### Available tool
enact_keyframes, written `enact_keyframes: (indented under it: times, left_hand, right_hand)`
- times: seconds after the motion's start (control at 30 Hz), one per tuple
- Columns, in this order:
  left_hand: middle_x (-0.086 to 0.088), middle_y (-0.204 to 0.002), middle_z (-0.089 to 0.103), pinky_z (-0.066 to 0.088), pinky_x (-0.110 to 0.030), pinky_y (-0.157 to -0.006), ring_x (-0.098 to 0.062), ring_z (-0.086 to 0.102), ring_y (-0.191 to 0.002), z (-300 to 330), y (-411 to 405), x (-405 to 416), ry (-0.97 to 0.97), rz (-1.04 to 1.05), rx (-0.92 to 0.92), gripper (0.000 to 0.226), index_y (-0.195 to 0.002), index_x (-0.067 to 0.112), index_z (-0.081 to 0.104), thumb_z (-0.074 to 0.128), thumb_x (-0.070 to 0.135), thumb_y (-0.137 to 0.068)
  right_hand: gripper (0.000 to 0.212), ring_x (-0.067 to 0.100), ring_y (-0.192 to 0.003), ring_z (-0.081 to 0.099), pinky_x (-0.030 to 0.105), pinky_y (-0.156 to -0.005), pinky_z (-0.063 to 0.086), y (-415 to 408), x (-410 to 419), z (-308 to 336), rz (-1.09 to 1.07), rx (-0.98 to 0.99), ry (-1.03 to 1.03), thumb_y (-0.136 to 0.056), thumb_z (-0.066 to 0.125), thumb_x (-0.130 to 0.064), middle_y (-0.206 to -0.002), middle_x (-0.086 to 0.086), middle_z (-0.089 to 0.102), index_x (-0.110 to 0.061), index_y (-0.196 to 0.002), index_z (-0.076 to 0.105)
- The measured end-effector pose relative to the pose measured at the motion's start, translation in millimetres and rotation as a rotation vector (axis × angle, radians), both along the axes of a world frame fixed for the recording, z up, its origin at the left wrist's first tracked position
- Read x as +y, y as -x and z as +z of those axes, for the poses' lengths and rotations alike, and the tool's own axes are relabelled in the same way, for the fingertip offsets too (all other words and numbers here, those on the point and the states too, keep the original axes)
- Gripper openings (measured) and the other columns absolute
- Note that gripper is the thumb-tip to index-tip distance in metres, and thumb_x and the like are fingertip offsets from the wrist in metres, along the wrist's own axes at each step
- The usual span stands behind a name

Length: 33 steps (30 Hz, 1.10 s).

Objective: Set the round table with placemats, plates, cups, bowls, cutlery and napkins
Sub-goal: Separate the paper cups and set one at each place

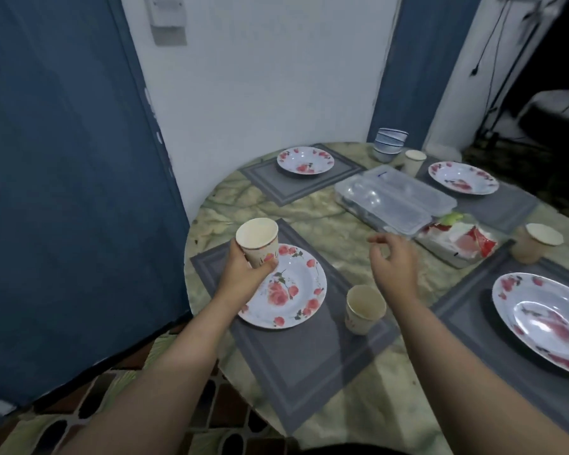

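My left hand (243,270) holds a paper cup (258,241) above the near-left floral plate (286,290), which rests on a grey placemat (303,356). Another paper cup (363,308) stands on that mat to the right of the plate. Just beyond it my right hand (393,264) hovers empty, fingers loosely curled and apart. Three more floral plates (305,160) (463,177) (546,318) lie on their own grey mats. Paper cups (536,243) (414,160) stand by the two right-hand settings.
A stack of blue-and-white bowls (390,142) sits at the table's far edge. A clear lidded cutlery box (395,198) and a napkin packet (457,244) lie mid-table. The marble-patterned round table (326,221) stands against a white wall between blue panels; patterned floor lies below left.
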State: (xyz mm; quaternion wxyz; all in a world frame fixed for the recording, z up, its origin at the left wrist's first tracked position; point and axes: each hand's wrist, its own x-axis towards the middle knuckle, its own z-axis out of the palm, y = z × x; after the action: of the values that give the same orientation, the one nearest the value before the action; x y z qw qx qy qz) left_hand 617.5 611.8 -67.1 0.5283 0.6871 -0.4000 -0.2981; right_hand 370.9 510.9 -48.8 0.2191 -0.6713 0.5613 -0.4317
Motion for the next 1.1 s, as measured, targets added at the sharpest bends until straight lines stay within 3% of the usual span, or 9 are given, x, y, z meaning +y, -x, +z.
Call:
enact_keyframes:
  times: [0.13,0.2,0.3,0.47,0.6,0.7,0.93,1.03,1.1]
  left_hand:
    - [0.007,-0.129,0.05,0.046,-0.036,-0.101,-0.014,0.05,-0.12,10,-32,-50,-0.014,-0.059,-0.049,0.076,-0.138,0.024,0.033,0.08,0.019,-0.078]
    - [0.003,-0.132,0.05,0.047,-0.04,-0.101,-0.017,0.051,-0.12,11,-54,-70,-0.041,-0.068,-0.106,0.076,-0.133,0.026,0.037,0.082,0.029,-0.071]
    - [0.002,-0.134,0.05,0.047,-0.043,-0.102,-0.017,0.052,-0.121,11,-83,-97,-0.053,-0.023,-0.121,0.087,-0.136,0.028,0.038,0.083,0.041,-0.062]
    - [0.003,-0.132,0.055,0.048,-0.041,-0.101,-0.019,0.055,-0.118,2,-115,-160,-0.033,-0.075,-0.107,0.076,-0.136,0.021,0.042,0.084,0.024,-0.073]
    - [-0.001,-0.124,0.06,0.05,-0.041,-0.098,-0.021,0.059,-0.113,-9,-126,-221,-0.031,-0.123,-0.087,0.063,-0.123,0.023,0.047,0.085,0.019,-0.072]
    - [-0.003,-0.126,0.061,0.05,-0.044,-0.097,-0.022,0.06,-0.113,-20,-138,-272,-0.046,-0.189,-0.113,0.069,-0.127,0.016,0.05,0.086,0.022,-0.07]
    - [-0.001,-0.126,0.061,0.05,-0.045,-0.096,-0.021,0.06,-0.113,-56,-186,-362,-0.139,-0.357,-0.162,0.079,-0.127,0.022,0.052,0.087,0.038,-0.058]
    - [0.001,-0.125,0.062,0.05,-0.046,-0.096,-0.02,0.06,-0.113,-83,-200,-389,-0.156,-0.384,-0.146,0.088,-0.125,0.026,0.051,0.083,0.05,-0.046]
    - [-0.001,-0.126,0.062,0.049,-0.045,-0.097,-0.022,0.059,-0.114,-88,-201,-396,-0.173,-0.409,-0.191,0.085,-0.126,0.024,0.051,0.086,0.045,-0.052]
  right_hand:
    - [0.018,0.025,-0.096,0.06,0.03,-0.078,0.042,-50,-52,13,0.117,0.206,-0.255,-0.09,0.054,-0.02,-0.093,0.004,0.068,-0.013,-0.092,0.071]
    - [0.016,0.027,-0.092,0.062,0.03,-0.072,0.042,-69,-70,13,0.15,0.24,-0.349,-0.091,0.053,-0.02,-0.087,0.003,0.066,-0.014,-0.085,0.066]
    - [0.015,0.027,-0.097,0.061,0.033,-0.082,0.047,-82,-91,4,0.124,0.217,-0.437,-0.091,0.051,-0.016,-0.098,0.005,0.068,-0.014,-0.092,0.066]
    - [0.027,0.027,-0.108,0.059,0.034,-0.091,0.048,-85,-116,-12,0.046,0.286,-0.602,-0.09,0.053,-0.015,-0.115,0.008,0.065,-0.012,-0.114,0.065]
    - [0.034,0.026,-0.116,0.056,0.031,-0.093,0.044,-89,-127,-21,0.045,0.357,-0.69,-0.092,0.053,-0.016,-0.125,0.01,0.062,-0.009,-0.124,0.061]
    - [0.033,0.025,-0.113,0.057,0.031,-0.092,0.045,-96,-139,-28,-0.034,0.345,-0.711,-0.093,0.051,-0.017,-0.125,0.009,0.062,-0.012,-0.125,0.061]
    - [0.037,0.03,-0.116,0.053,0.028,-0.085,0.041,-134,-162,-52,-0.164,0.391,-0.771,-0.097,0.046,-0.02,-0.134,0.013,0.051,-0.015,-0.133,0.053]
    - [0.045,0.035,-0.127,0.045,0.036,-0.102,0.038,-159,-175,-71,-0.19,0.465,-0.763,-0.096,0.046,-0.021,-0.145,0.015,0.037,-0.02,-0.141,0.045]
    - [0.052,0.038,-0.137,0.031,0.046,-0.111,0.032,-176,-181,-82,-0.196,0.523,-0.745,-0.094,0.046,-0.025,-0.154,0.014,0.025,-0.028,-0.145,0.037]
